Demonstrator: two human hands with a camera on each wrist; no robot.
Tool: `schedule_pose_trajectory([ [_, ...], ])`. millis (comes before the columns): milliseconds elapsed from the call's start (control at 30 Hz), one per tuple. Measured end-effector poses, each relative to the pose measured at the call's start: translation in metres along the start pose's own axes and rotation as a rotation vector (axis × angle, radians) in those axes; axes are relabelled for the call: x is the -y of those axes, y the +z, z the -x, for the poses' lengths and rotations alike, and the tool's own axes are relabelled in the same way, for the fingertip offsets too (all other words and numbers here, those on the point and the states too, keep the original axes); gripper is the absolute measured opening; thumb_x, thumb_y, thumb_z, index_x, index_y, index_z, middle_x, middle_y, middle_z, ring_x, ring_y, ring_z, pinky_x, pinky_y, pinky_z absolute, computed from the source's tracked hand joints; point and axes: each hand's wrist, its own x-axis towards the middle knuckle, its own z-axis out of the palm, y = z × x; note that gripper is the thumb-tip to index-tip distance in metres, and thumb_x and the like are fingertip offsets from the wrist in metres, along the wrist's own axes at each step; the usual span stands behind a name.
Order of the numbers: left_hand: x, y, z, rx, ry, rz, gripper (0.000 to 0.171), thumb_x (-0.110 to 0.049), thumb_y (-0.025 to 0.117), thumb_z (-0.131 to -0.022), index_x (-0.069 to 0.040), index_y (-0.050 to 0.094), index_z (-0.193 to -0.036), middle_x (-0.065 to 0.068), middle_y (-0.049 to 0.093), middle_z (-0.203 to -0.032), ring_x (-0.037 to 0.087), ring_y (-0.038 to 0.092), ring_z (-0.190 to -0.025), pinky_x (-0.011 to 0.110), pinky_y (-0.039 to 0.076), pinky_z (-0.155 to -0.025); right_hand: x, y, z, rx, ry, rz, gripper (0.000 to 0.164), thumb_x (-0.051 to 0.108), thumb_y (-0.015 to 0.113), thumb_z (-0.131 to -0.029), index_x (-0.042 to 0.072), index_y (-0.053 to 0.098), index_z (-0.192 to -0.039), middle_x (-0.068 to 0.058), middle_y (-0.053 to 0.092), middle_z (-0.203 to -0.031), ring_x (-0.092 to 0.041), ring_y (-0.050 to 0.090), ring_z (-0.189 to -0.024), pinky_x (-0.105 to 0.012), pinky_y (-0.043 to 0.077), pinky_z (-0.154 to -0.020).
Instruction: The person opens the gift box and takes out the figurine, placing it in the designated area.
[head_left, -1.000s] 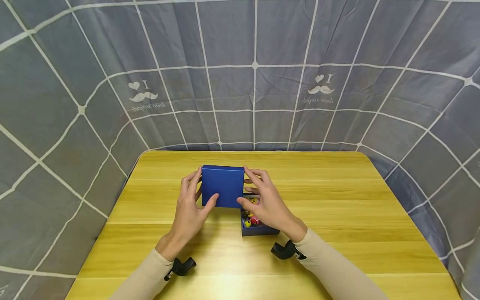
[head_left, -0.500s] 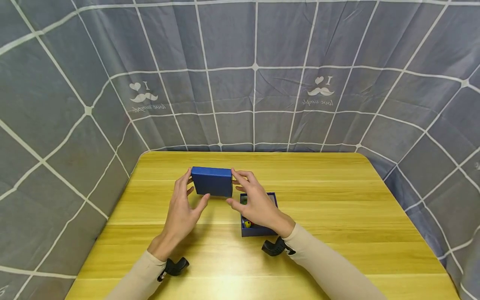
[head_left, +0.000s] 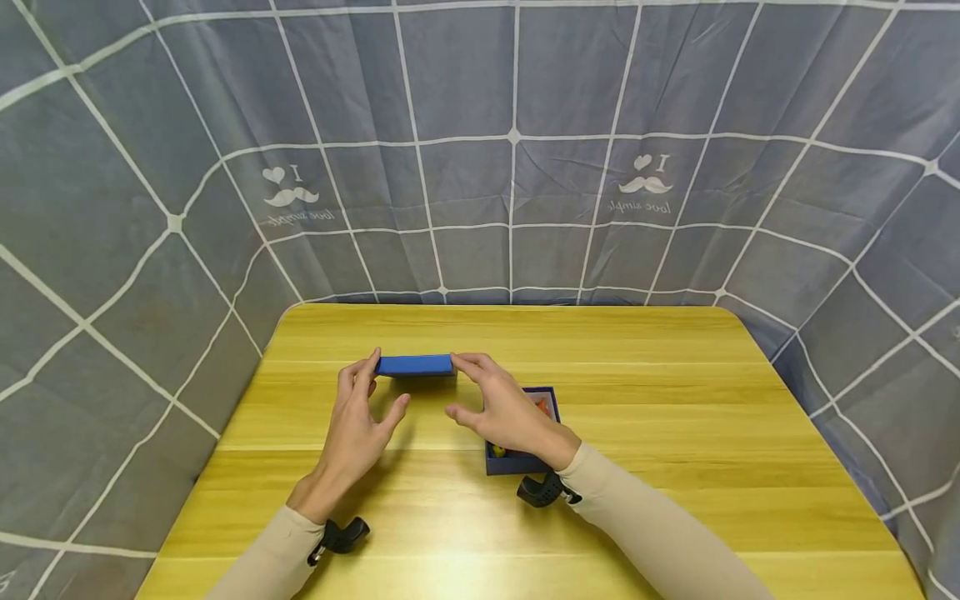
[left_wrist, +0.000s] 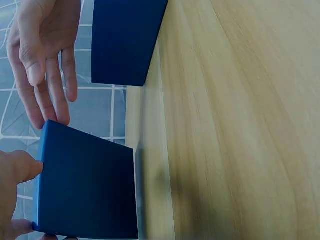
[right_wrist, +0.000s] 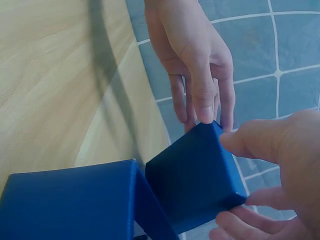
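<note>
A second ago the blue box lid (head_left: 415, 366) was showing its broad face to us; now it has tipped over so that mostly one narrow wall shows from above, and it has shifted left and lower. In the head view it no longer overlaps the open blue box (head_left: 502, 467), so, as I judge it, the uncovering is done and the lid is being brought down to the desk (head_left: 675, 433). Whether its bottom edge touches the wood yet, I cannot tell.

The left hand (head_left: 345, 442) and right hand (head_left: 513, 412) grip the lid between them, fingertips at its left and right ends, thumbs spread towards the near side. The lid sits left of the box and a little farther off, while the right hand and wrist pass over the box and hide part of it.

The lid is plain deep blue, squarish and crisp-cornered, its narrow wall catching a brighter light. Inside the box I glimpse a yellow piece (head_left: 498, 451) and an orange-red piece (head_left: 543, 407).
</note>
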Motion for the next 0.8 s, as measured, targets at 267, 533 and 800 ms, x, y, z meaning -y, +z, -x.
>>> schedule_pose_trajectory([
  [267,0.004,0.000,0.002,0.020,0.004,-0.018,0.076,-0.005,0.083,-0.107,0.007,0.046,-0.172,0.036,0.047,-0.159,0.054,0.060,-0.150,0.062,0.053,-0.128,-0.005,0.003,0.003,0.040,0.013,0.020,0.078,0.026,0.083,-0.111,0.003,0.048,-0.177,-0.020,0.052,-0.179,-0.043,0.056,-0.163,-0.063,0.053,-0.130],
  [533,0.006,-0.001,0.007,0.078,-0.052,-0.086,0.073,-0.011,0.084,-0.108,0.008,0.050,-0.170,0.037,0.050,-0.157,0.055,0.065,-0.139,0.067,0.058,-0.122,-0.009,0.006,0.008,0.115,0.047,0.052,0.073,0.029,0.081,-0.112,0.004,0.053,-0.174,-0.022,0.049,-0.183,-0.044,0.041,-0.174,-0.071,0.036,-0.140],
  [800,0.008,-0.001,0.013,0.117,-0.098,-0.163,0.074,-0.018,0.084,-0.109,0.005,0.049,-0.171,0.035,0.051,-0.156,0.052,0.064,-0.136,0.068,0.058,-0.114,-0.012,0.009,0.009,0.160,0.050,0.083,0.068,0.029,0.081,-0.113,0.005,0.057,-0.171,-0.018,0.054,-0.180,-0.044,0.032,-0.179,-0.067,0.032,-0.144],
])
